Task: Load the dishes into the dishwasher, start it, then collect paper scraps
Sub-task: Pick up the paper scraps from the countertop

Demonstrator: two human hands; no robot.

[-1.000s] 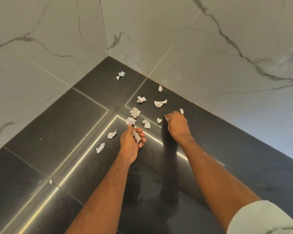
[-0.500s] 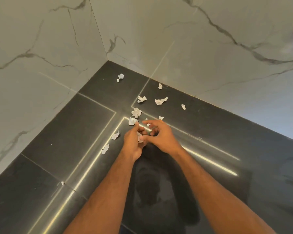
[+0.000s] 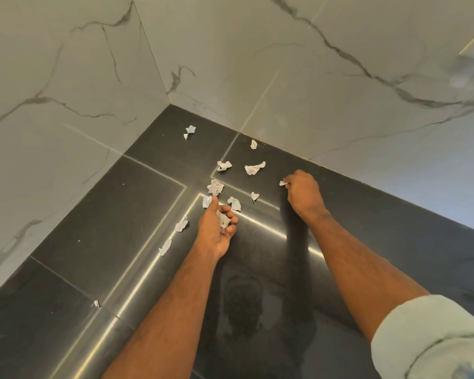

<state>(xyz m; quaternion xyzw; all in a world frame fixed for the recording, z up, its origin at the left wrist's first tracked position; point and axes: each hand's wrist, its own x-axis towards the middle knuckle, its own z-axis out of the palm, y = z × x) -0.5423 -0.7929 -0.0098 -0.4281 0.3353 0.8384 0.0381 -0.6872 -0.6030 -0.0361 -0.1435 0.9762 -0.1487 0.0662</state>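
Several crumpled white paper scraps lie on the dark floor in a corner of the room. My left hand [image 3: 216, 228] is cupped, palm up, and holds a small bunch of collected scraps [image 3: 224, 220]. My right hand [image 3: 303, 191] reaches further right, near the wall, and pinches a small scrap [image 3: 282, 183] between its fingertips at floor level. Loose scraps lie between and beyond the hands, such as one [image 3: 254, 168] near the wall, one [image 3: 215, 187] just above my left thumb and one [image 3: 255, 196] between the hands.
Marble-look wall panels [image 3: 285, 64] meet in a corner behind the scraps. The glossy black floor tiles [image 3: 107, 214] have bright metal strips. More scraps lie to the left [image 3: 165, 247] and far back [image 3: 190, 131]; a tiny one [image 3: 95, 303] sits near the left.
My right hand left my left hand, where it had dropped a scrap, and moved right to pinch another scrap near the wall. My left hand stayed cupped in place.
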